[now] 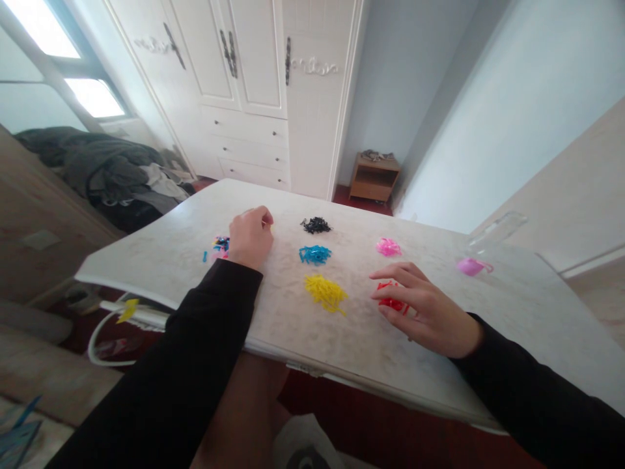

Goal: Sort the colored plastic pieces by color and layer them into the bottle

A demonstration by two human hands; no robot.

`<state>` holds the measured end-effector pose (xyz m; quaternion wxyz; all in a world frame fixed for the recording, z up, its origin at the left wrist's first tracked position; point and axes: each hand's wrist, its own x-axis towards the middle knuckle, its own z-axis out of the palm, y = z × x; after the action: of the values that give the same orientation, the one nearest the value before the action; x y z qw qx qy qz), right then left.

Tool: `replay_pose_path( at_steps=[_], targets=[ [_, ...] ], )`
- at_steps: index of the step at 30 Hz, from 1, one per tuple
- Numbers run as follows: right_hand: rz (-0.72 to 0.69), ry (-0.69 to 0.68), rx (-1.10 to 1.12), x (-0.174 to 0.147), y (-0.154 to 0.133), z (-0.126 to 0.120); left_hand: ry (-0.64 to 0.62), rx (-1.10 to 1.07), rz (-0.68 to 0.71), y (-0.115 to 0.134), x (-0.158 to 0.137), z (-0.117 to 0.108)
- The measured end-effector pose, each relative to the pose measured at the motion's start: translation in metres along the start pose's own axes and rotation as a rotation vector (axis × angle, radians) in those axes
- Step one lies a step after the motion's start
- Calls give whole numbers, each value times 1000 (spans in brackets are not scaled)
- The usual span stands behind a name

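On the white table are separate little piles of small rubber-band-like pieces: a black pile [316, 225], a blue pile [315, 255], a yellow pile [325, 293], a pink pile [388, 247] and a red pile [392, 297]. My left hand [251, 238] rests left of the black and blue piles, its fingers curled together; what they hold, if anything, is too small to make out. Partly behind its wrist lies a mixed-colour pile [222, 245]. Over the red pile, my right hand [420, 306] is open with fingers spread, partly hiding the pieces.
A clear plastic bottle-like container [498, 231] and a pink cap with a loop [469, 266] lie at the table's right. Beyond the table [161, 267] stand a white wardrobe [254, 85] and a small wooden cabinet [374, 179]. Dark clothes [112, 169] are heaped at left.
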<state>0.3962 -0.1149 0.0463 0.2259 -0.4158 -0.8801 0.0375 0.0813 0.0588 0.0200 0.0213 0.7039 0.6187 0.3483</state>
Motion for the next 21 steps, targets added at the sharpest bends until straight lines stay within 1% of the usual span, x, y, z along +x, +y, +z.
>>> replay_pose_path(
  at_steps=[2,3,4,6,8,11,15,18,21],
  targets=[
    [-8,-2,-5,0,0,0,60,-122,139,7,-6,-3],
    [-13,-4,-8,0,0,0,65,-213,225,12,-11,-5],
    [-16,-6,-12,0,0,-1,46,-315,311,17,-17,-8],
    [-18,-11,-18,0,0,-1,-46,-507,448,25,-32,-13],
    [-12,-15,-18,0,-1,-1,-146,-638,508,31,-48,-18],
    [-13,-32,-11,0,-2,0,-264,-710,506,32,-65,-22],
    [-9,-42,-8,-1,-2,1,-367,-749,444,31,-72,-22],
    [-8,-44,-9,-1,-2,0,-398,-746,419,34,-72,-22],
    [-16,-47,-9,-1,-1,0,-375,-733,405,36,-74,-22]
  ],
)
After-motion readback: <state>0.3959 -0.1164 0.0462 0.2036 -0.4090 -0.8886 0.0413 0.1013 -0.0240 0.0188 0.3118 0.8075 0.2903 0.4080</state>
